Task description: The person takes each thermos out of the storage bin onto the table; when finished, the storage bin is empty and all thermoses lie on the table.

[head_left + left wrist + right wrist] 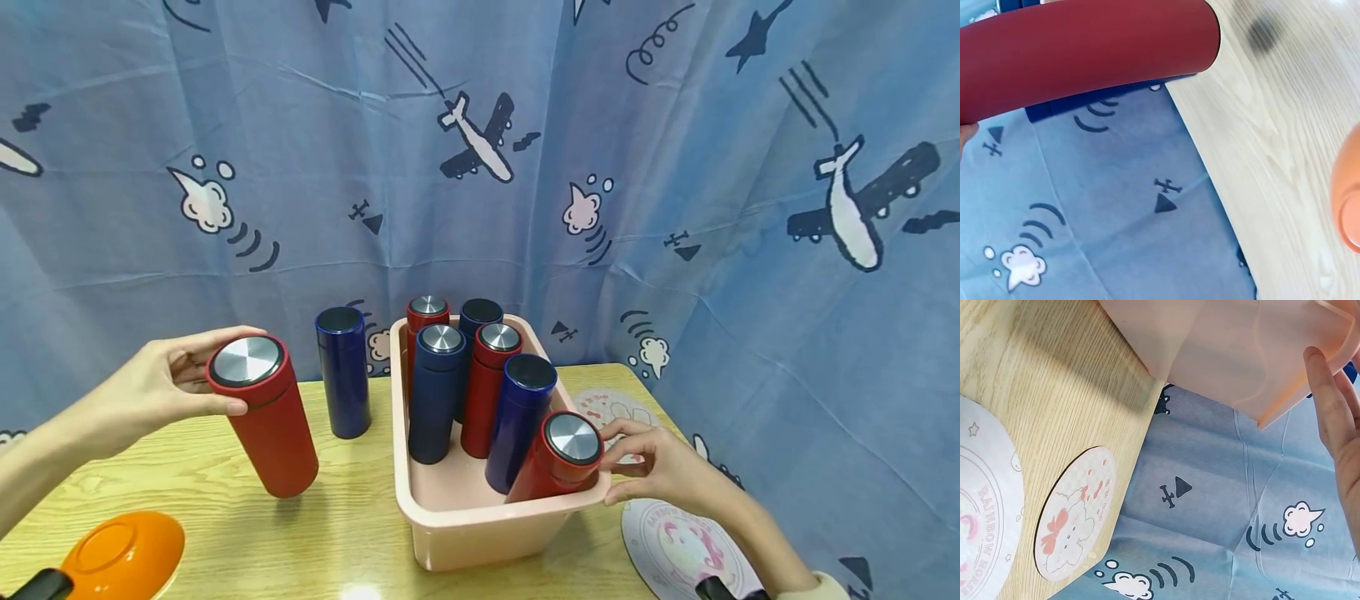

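My left hand (161, 383) grips a red thermos (273, 442) with a silver lid near its top. The thermos leans, with its base above the table; in the left wrist view its red body (1085, 53) lies across the top. On the right, my right hand (660, 467) holds the rim of a pale pink bin (480, 533), its fingertips close to a tilted red thermos (551, 467) inside. Whether they touch that thermos I cannot tell. Several red and blue thermoses stand in the bin, among them a glossy blue one (517, 425) and a dark blue one (435, 400).
Another blue thermos (345, 375) stands on the wooden table (352, 508) left of the bin. An orange bowl (123, 554) lies upside down at the near left. Two round mats, one with a unicorn (686, 542) and one with a bear (1075, 515), lie right of the bin. A patterned curtain (315, 167) hangs behind.
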`<state>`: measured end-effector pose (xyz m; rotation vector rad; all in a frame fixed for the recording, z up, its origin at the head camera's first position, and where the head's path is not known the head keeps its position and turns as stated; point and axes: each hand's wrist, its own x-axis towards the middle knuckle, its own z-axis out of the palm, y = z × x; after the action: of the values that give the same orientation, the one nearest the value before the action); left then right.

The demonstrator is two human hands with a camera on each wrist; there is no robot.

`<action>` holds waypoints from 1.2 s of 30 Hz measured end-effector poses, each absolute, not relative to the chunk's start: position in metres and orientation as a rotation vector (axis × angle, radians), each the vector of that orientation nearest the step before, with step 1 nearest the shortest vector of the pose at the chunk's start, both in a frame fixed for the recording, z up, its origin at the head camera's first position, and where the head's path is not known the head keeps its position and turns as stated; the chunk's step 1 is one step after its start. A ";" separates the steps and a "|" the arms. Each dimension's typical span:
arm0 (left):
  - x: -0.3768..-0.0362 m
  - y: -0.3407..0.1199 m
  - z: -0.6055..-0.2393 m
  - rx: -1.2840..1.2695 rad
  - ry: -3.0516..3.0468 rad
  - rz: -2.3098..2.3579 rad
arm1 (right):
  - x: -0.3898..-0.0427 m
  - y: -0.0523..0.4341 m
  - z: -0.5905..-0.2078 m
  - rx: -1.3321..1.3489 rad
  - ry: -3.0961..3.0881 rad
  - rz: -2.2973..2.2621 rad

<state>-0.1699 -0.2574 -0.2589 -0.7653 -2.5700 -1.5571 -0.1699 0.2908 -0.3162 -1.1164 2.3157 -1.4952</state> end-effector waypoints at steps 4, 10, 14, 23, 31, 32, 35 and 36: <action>-0.176 -0.263 -0.262 -0.804 -2.580 -1.532 | -0.169 0.292 -0.317 -1.116 2.322 -1.497; -0.189 -0.272 -0.270 -0.803 -2.600 -1.500 | -0.170 0.292 -0.318 -1.093 2.335 -1.479; -0.203 -0.278 -0.275 -0.745 -2.627 -1.471 | -0.169 0.291 -0.318 -1.075 2.327 -1.477; -0.231 -0.291 -0.284 -0.848 -2.591 -1.640 | -0.166 0.292 -0.317 -1.066 2.325 -1.490; -0.245 -0.300 -0.290 -0.869 -2.580 -1.699 | -0.165 0.292 -0.317 -1.090 2.322 -1.499; -0.247 -0.301 -0.292 -0.859 -2.584 -1.696 | -0.165 0.292 -0.317 -1.090 2.322 -1.498; -0.253 -0.302 -0.295 -0.838 -2.593 -1.693 | -0.165 0.292 -0.318 -1.086 2.319 -1.501; -0.254 -0.303 -0.296 -0.825 -2.600 -1.686 | -0.166 0.292 -0.318 -1.083 2.318 -1.504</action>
<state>-0.2545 -0.3030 -0.2965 -0.8253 -2.6001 -1.6855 -0.1655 0.2919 -0.3180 -1.0827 2.3184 -1.5037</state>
